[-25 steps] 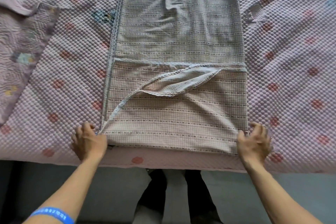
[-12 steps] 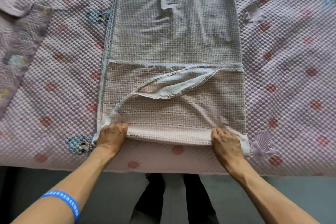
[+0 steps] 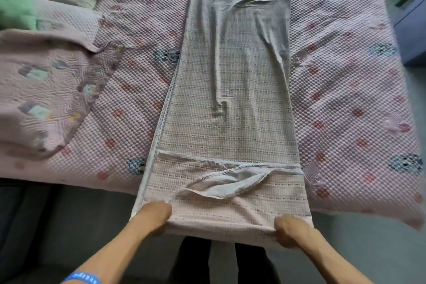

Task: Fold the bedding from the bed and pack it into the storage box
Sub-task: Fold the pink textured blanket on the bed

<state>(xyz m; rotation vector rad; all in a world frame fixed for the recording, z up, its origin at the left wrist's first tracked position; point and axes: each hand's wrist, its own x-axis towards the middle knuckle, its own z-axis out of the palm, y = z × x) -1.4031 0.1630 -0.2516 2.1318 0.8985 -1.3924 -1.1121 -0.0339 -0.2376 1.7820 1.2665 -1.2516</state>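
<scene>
Gripping the folded near end of the long woven blanket (image 3: 230, 108) at each corner, left hand (image 3: 153, 214) and right hand (image 3: 291, 230) pinch it taut along the bed (image 3: 345, 90), likely readying the next fold.

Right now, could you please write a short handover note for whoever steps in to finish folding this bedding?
Left hand grips the near left corner of the woven blanket; right hand grips the near right corner.
The blanket lies as a long narrow strip up the middle of the pink quilted bed cover; its near end is doubled over and held at the bed's edge.
Done: lengthwise folding and the first short fold at the near end.
Left: keep folding the strip up to its far end, then pack it. The storage box is not in view. Pillows lie on the left.
</scene>
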